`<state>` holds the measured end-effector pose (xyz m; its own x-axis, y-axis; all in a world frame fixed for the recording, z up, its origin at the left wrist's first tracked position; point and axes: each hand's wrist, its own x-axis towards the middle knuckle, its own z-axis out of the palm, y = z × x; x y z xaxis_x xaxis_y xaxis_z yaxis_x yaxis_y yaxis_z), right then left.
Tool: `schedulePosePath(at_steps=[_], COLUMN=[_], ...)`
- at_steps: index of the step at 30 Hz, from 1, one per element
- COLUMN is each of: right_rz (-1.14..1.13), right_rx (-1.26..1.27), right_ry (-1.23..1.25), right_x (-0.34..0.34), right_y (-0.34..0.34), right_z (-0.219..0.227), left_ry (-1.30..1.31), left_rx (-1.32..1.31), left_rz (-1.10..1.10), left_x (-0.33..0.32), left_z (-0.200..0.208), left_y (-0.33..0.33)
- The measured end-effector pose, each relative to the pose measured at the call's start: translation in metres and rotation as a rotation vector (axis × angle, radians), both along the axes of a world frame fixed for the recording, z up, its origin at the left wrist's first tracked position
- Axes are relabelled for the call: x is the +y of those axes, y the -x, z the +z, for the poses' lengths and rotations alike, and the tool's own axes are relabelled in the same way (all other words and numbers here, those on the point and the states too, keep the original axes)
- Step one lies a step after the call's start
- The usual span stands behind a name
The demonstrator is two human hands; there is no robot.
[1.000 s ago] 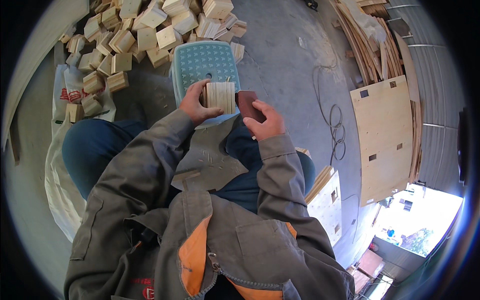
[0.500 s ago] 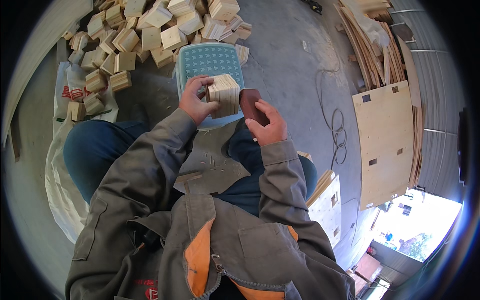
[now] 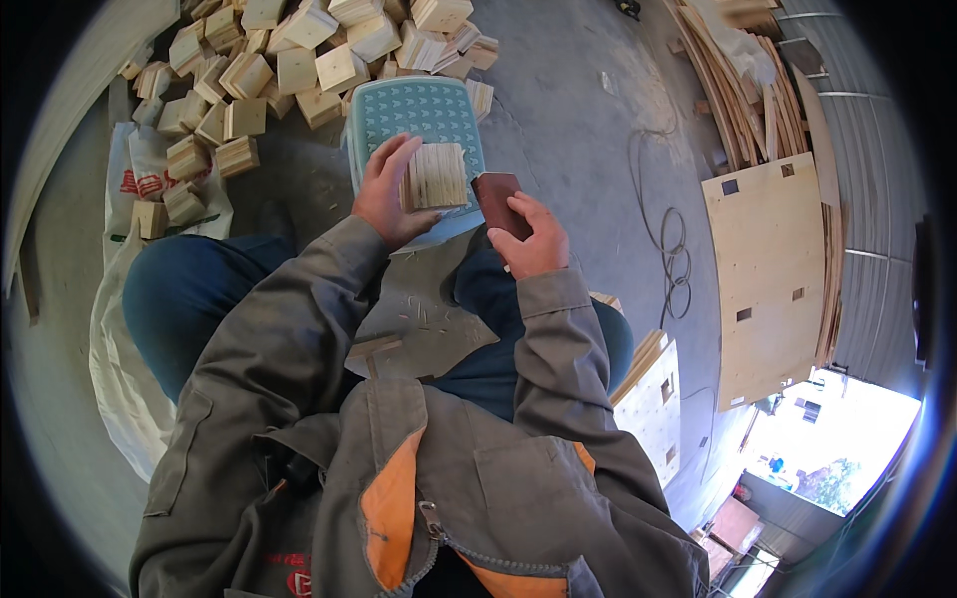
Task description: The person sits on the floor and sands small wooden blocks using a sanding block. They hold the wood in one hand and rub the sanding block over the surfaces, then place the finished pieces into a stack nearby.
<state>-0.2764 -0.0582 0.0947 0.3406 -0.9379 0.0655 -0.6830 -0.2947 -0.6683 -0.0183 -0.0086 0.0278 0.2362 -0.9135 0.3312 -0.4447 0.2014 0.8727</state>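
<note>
My left hand (image 3: pixel 387 195) grips a plywood block (image 3: pixel 436 176) by its side, thumb below and fingers above, so its layered edge grain shows. The block is over a blue-green plastic stool (image 3: pixel 419 108) with a patterned top; whether it rests on the stool I cannot tell. In my right hand (image 3: pixel 535 235) is a reddish-brown sanding block (image 3: pixel 496 202), held between thumb and fingers just right of the plywood. A narrow gap separates the two blocks. Part of the sanding block is hidden by my fingers.
A heap of plywood blocks (image 3: pixel 297 72) lies beyond the stool, some spilling onto a white sack (image 3: pixel 128 259) at left. A looped cable (image 3: pixel 670 261) lies on the floor at right, near leaning plywood sheets (image 3: pixel 768 269). Wood scraps lie between my legs.
The plywood block has turned in my left hand, its layered side now facing up more squarely. My right hand has shifted slightly with the sanding block, still beside the plywood.
</note>
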Motion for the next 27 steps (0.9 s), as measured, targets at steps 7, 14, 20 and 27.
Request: schedulePosePath(at_steps=[7, 14, 20, 27], right_rz=[-0.015, -0.007, -0.003, 0.009], right_rx=[-0.005, -0.001, 0.030, 0.030], right_ry=[0.024, 0.039, 0.046, 0.030], right_x=[0.001, 0.000, -0.003, -0.004], right_y=[0.005, 0.008, 0.011, 0.003], right_z=[0.003, 0.002, -0.001, 0.001], left_ry=[0.150, 0.133, 0.069, 0.082], left_rx=[-0.322, -0.359, -0.381, -0.437], left_rz=[-0.047, -0.088, -0.109, -0.119], left_x=[-0.004, -0.011, -0.021, -0.019], left_z=[0.022, 0.032, 0.023, 0.030], left_y=[0.004, 0.023, 0.018, 0.018])
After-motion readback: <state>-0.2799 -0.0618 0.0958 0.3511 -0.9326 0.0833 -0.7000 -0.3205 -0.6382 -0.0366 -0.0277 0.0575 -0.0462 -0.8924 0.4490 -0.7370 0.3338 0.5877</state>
